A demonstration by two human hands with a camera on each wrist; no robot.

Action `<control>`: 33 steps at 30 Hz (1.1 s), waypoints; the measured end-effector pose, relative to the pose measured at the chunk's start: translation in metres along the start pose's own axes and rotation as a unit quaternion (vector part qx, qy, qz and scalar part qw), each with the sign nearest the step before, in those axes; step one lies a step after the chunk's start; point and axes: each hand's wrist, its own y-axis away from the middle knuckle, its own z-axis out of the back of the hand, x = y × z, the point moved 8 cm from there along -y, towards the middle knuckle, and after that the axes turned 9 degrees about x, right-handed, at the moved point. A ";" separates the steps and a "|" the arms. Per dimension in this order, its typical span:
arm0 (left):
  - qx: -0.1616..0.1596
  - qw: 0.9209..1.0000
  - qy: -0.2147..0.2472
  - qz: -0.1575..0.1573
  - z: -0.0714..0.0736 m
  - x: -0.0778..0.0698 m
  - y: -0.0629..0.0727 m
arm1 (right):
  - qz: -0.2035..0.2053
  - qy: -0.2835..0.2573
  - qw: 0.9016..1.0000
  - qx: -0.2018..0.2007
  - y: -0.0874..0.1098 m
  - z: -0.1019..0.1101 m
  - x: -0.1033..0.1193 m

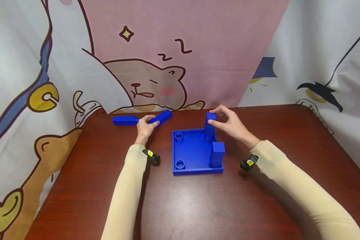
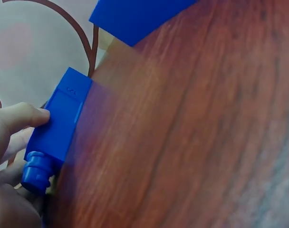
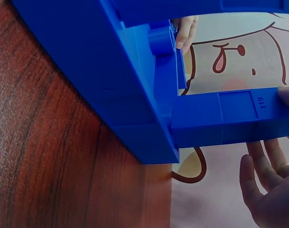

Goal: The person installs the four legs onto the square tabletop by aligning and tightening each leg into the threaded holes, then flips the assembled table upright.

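My left hand (image 1: 145, 128) grips a blue square post (image 1: 163, 116), thumb on one face. In the left wrist view that post (image 2: 61, 116) shows a round ridged peg (image 2: 37, 173) at its near end. On the right, my right hand (image 1: 231, 125) holds the top of an upright blue post (image 1: 210, 128) between thumb and fingers. This post (image 3: 220, 116), marked with a number, stands at the back right corner of a square blue tray (image 1: 190, 150). Its foot is partly hidden by the tray wall in the right wrist view.
Another upright post (image 1: 217, 153) stands at the tray's front right corner. Round sockets, one at the back left (image 1: 178, 136) and one at the front left (image 1: 180, 164), sit inside the tray. A loose blue post (image 1: 124, 120) lies left of my left hand on the brown table (image 1: 186, 206). A printed curtain (image 1: 216, 66) hangs behind.
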 end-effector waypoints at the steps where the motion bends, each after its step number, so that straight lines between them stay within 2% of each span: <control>1: 0.005 1.000 -0.003 0.002 0.000 0.000 0.000 | 0.000 0.001 1.000 -0.001 0.000 0.000 0.001; 6: 0.031 0.999 -0.034 0.001 -0.001 -0.001 0.003 | 0.009 0.005 1.000 -0.004 -0.002 -0.001 -0.001; 11: 0.057 0.997 -0.045 -0.007 0.002 -0.002 0.010 | 0.016 0.011 1.000 -0.011 -0.008 -0.003 -0.025; 14: 0.074 0.997 -0.012 -0.009 0.002 -0.005 0.016 | 0.016 0.010 1.000 -0.015 -0.011 -0.003 -0.038; 21: 0.094 0.992 0.076 -0.022 -0.004 -0.016 0.024 | 0.026 -0.008 1.000 -0.013 -0.011 -0.001 -0.040; 28: 0.116 0.983 0.136 -0.046 -0.011 -0.029 0.029 | 0.016 -0.008 1.000 -0.009 -0.011 -0.001 -0.041; 33: 0.121 0.973 0.189 -0.058 -0.018 -0.037 0.034 | 0.013 -0.011 1.000 -0.011 -0.011 -0.002 -0.042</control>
